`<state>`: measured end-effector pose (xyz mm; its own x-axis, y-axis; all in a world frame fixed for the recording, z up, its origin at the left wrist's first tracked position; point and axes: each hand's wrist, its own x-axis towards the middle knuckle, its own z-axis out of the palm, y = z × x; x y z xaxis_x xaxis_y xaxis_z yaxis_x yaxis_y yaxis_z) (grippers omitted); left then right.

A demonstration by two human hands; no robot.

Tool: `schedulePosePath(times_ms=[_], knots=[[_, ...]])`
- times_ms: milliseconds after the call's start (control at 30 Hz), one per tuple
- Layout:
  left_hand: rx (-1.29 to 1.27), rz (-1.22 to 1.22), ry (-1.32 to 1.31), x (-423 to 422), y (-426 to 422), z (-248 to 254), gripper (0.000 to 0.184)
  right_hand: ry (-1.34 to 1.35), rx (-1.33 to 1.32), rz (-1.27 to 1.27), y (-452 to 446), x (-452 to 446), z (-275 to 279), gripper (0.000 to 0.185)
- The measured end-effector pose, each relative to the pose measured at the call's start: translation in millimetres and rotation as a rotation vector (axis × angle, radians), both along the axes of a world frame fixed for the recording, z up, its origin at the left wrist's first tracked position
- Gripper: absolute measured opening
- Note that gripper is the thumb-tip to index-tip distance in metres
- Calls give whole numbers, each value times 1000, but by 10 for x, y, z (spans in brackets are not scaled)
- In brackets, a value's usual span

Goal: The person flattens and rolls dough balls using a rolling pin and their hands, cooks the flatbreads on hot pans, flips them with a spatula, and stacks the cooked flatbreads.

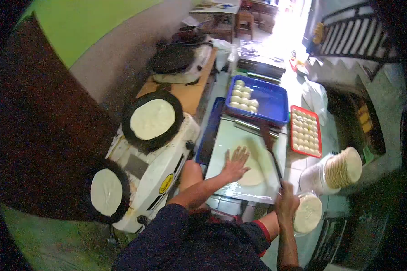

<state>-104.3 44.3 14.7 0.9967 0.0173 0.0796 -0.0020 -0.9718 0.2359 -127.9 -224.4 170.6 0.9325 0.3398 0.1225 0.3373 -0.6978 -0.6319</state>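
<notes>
My left hand lies with fingers spread on a flat round of dough on a pale board. To its right, my right hand is wrapped round the dark handle of a long spatula. The spatula's brown blade is raised and points away from me, at the board's right side. Just beyond the board's far edge stands a blue tray with several dough balls along its left side. A metal bar lies across the far end of the board.
On my left, a white two-burner stove carries black pans with a flatbread and another flatbread. A red tray of dough balls stands right. Stacked flatbreads and another stack are near my right hand.
</notes>
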Motion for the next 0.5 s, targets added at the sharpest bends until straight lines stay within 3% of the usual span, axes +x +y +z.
schedulePosePath(times_ms=[33,67,100,133,200,267,367,500], knots=[[-12,24,-40,-49,-8,82,81,-271,133,207,482,156,-131,43],[-135,39,148,-109,10,444,81,-137,79,292,962,140,85,45],[-13,18,110,-173,65,473,79,-67,-49,442,1386,109,327,52],[109,-5,76,-252,111,480,77,-216,46,591,1687,133,240,51],[-38,-34,42,-457,287,459,76,-244,-164,713,2163,59,424,34],[-120,31,237,-846,470,812,78,-127,-209,762,2380,109,578,30],[-220,346,-160,-1389,710,629,78,-106,-335,745,2718,370,677,29],[-173,415,-192,-1803,988,950,64,-123,-152,876,3724,736,-57,30]])
